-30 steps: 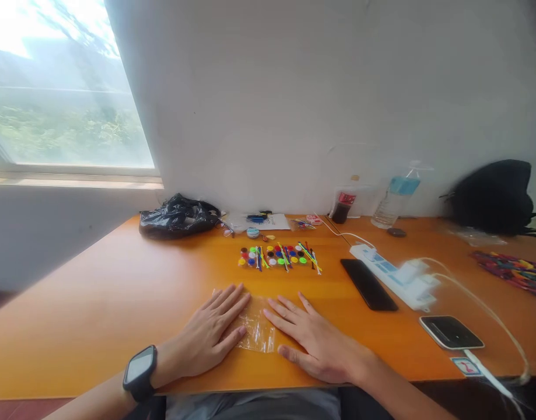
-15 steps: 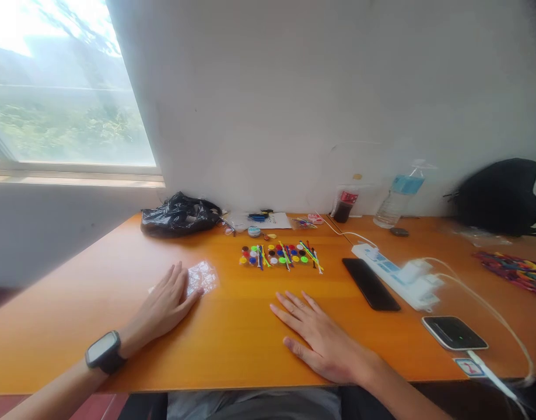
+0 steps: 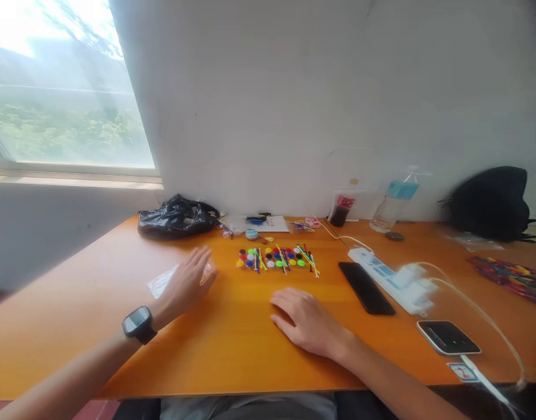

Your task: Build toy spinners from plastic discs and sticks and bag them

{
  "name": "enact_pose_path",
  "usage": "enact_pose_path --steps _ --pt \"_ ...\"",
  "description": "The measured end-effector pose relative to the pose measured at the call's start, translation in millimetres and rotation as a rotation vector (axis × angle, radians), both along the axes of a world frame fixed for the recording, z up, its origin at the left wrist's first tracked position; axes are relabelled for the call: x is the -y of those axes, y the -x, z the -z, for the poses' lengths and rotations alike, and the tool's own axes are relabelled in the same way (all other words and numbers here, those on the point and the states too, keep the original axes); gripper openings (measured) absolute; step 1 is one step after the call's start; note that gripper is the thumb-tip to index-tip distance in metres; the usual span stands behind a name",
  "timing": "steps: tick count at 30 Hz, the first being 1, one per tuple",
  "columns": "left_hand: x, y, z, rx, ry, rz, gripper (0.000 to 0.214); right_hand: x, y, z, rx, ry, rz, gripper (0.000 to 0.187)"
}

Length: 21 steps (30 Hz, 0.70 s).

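Note:
My left hand (image 3: 188, 283), with a dark watch (image 3: 138, 322) on the wrist, reaches over a clear plastic bag (image 3: 160, 283). Its fingers are stretched out and hold nothing I can see; part of the bag is hidden beneath it. My right hand (image 3: 306, 321) rests on the table, fingers loosely bent and thumb apart, with nothing visible in it. Beyond both hands lie several small coloured round discs (image 3: 249, 263), in groups with thin coloured plastic sticks (image 3: 258, 261).
A black plastic bag (image 3: 178, 217) sits at the back left of the wooden table (image 3: 233, 350). On the right are a black phone (image 3: 366, 287), a white power strip (image 3: 384, 280), a charging device (image 3: 448, 337) and cables. A water bottle (image 3: 386, 213) and dark pouch (image 3: 341, 211) stand near the wall.
My left hand has moved right and forward across the clear bag, uncovering the bag's left part. My right hand's spread fingers have drawn in and bent. The view has shifted slightly.

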<state>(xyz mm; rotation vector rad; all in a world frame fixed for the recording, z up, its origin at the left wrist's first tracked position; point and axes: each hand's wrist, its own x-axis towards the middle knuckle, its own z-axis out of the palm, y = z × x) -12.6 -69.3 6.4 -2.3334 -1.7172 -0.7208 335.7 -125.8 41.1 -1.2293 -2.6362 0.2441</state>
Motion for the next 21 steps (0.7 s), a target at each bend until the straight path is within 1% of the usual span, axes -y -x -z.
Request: enact_pose_path --steps 1,3,5,7,9,12,14,16,17,19,21 --pt "-2 -13 -4.8 -0.005 0.001 0.058 0.058 -10 7 -1.9 0.002 -0.027 0.033 0.026" --pt "-8 -38 -11.9 -0.019 -0.010 0.138 0.047 -32 20 -6.2 -0.007 -0.083 0.098 0.020" --pt "-15 -59 -15.6 -0.020 -0.016 0.172 0.040 -53 32 -10.5 0.021 -0.114 0.161 0.015" --pt "-22 -72 -16.5 -0.007 0.007 0.181 0.033 -71 41 -12.9 0.068 -0.155 0.209 0.015" --pt "-28 -78 -15.2 -0.007 0.026 0.186 0.027 -82 48 -12.6 0.118 -0.186 0.219 0.015" --pt "-32 -77 -11.5 -0.032 0.030 0.183 0.023 -87 53 -7.4 0.170 -0.223 0.198 0.017" --pt "-30 -75 -10.4 -0.020 0.015 0.183 0.022 -87 55 -2.8 0.184 -0.247 0.192 0.019" --pt "-22 -74 -12.8 0.041 0.005 0.220 0.021 -85 55 0.9 0.195 -0.269 0.180 0.020" --pt "-17 -74 -15.8 0.090 0.011 0.265 0.019 -85 55 2.3 0.202 -0.280 0.167 0.020" --pt "-6 -75 -24.8 0.192 0.068 0.399 0.016 -85 54 4.2 0.216 -0.303 0.128 0.020" --pt "6 -79 -35.2 0.246 0.187 0.552 0.017 -87 53 5.4 0.230 -0.325 0.090 0.020"
